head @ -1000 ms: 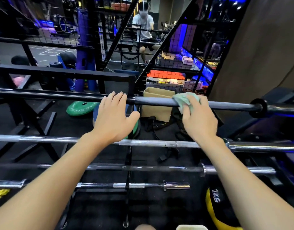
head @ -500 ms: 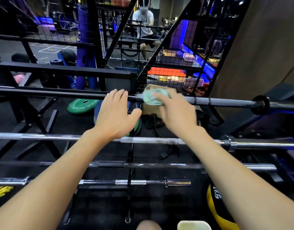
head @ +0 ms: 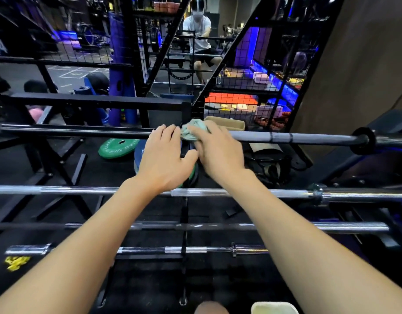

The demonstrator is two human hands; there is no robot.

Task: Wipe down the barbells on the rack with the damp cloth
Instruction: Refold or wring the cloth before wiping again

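Dim gym interior, black rubber floor. Black wire-mesh partitions and slanted black steel beams behind. Blue-violet strip lighting along right side, orange-red glow low behind mesh. Brown panel wall at right. Green weight plate flat on floor, cardboard box near mesh. White hopscotch markings on far floor. Person in white shirt in distance

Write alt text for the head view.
A right hand presses a green cloth onto the top barbell of a rack, beside the left hand resting on it. Three more barbells lie below.
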